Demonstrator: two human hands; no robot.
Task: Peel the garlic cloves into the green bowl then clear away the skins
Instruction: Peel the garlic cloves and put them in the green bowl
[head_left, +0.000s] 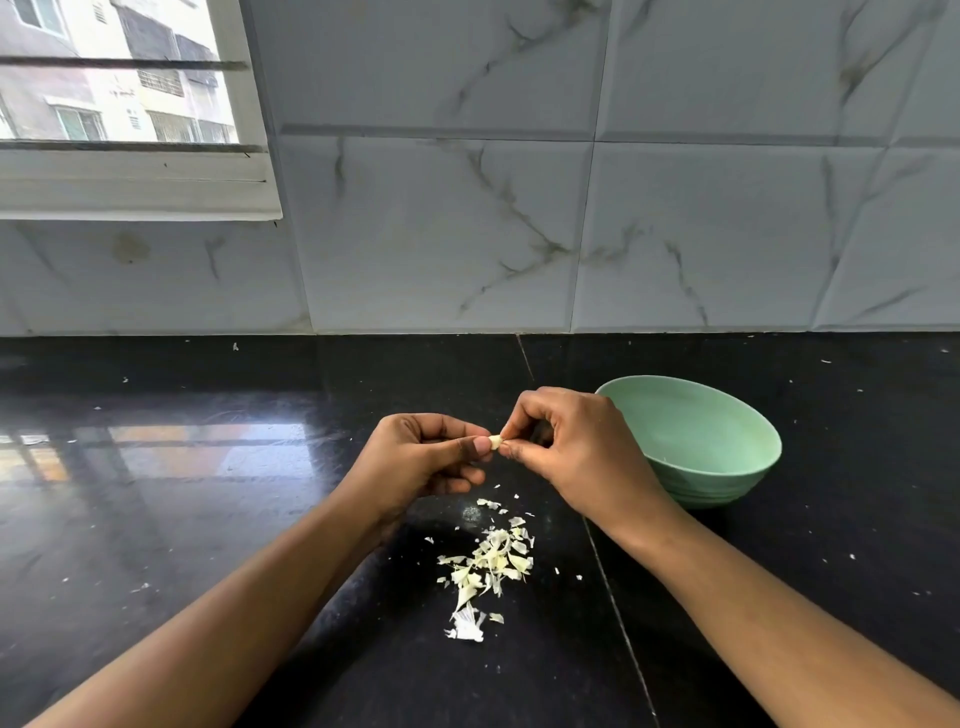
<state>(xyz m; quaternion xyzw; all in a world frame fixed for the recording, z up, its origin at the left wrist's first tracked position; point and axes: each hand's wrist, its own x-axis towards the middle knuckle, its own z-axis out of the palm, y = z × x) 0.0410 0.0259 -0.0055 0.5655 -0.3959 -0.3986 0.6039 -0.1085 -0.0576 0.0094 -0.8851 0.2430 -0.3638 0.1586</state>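
Glossy, mirror-smooth black stone countertop across the lower frame; smooth matt green bowl at right; dry papery garlic skins lower centre; satin marble-look wall tiles above.

Garlic clove pinched between left hand and right hand, above skins, beside green bowl.

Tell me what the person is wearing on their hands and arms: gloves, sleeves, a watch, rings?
Nothing worn shows. The left hand and right hand are bare, with no gloves and no rings on the fingers in view. The left forearm and right forearm are uncovered down to the frame edge: no sleeve, watch or bracelet. The left thumbnail looks short and unpainted.
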